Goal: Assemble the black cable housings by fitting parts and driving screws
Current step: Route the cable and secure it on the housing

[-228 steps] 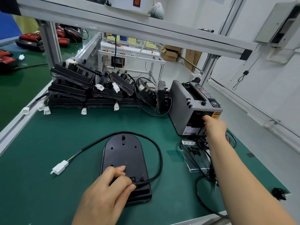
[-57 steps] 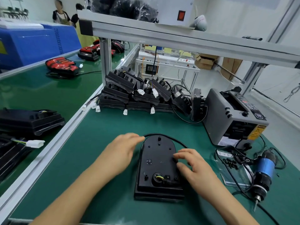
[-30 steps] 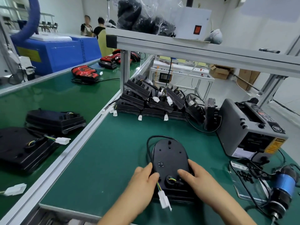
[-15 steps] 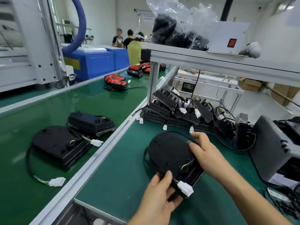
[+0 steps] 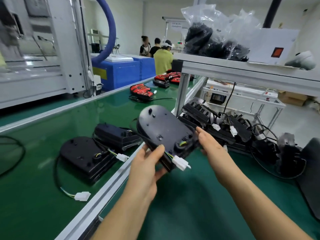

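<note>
Black cable housing (image 5: 164,129) is in the air, clear of the bench mat (image 5: 190,196), tilted with its rounded end up and away and its flat base facing the camera. It sits over the aluminium rail (image 5: 110,184) between the bench and the conveyor belt (image 5: 43,196).

Left hand (image 5: 149,163) clamps the near square end, thumb on top and fingers underneath, so it carries the weight. Right hand (image 5: 207,142) is loose, with straight fingers just touching the right edge. It looks like a steadying hand only, probably about to let go.

White connector (image 5: 180,162) hangs free on its short wires off the near end, beside the left thumb. The cable loop stays tucked behind the body, so nothing drags.

Two similar housings (image 5: 86,155) already lie on the belt with their connectors trailing. My read is that this unit is finished and heading there, a one-handed pass to the left. The unbuilt stack (image 5: 216,122) stays at the back of the bench.

Versus 0.5 s ago, the housing is higher and further left, off the mat area and nearer the belt. The right hand was wrapped over the far edge and now rests flat against it. At 1.9 s ago the unit lay flat on the mat with both hands on top.
</note>
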The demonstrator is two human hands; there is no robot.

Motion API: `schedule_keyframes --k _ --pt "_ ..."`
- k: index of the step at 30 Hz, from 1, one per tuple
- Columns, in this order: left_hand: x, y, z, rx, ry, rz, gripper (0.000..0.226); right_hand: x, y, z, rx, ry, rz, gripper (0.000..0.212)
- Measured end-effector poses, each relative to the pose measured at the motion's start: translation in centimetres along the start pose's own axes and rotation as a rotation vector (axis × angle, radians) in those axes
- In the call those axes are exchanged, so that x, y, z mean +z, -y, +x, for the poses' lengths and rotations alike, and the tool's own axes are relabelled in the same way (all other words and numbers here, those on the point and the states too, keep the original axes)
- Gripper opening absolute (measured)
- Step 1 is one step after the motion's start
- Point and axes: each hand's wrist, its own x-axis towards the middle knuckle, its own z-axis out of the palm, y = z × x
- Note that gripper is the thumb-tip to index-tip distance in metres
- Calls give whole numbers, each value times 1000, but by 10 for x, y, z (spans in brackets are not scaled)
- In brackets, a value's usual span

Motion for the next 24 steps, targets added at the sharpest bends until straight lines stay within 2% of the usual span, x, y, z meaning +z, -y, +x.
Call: schedule_keyframes --k 7,11,15,20,24 --pt "-24 -69 87 101 -174 110 10 -5 -33 -18 78 -96 -27 22" --pt "-29 -84 136 45 -301 187 33 -10 -59 -40 139 -126 -69 21" --pt "-25 -76 172 3 -353 284 43 -11 -82 -58 161 -126 -112 21" --pt "-16 -73 199 -72 -389 413 102 -14 -97 -69 147 -127 -153 27" --pt "-16 -73 212 -155 -403 566 106 -13 -100 -71 123 -115 -204 28"
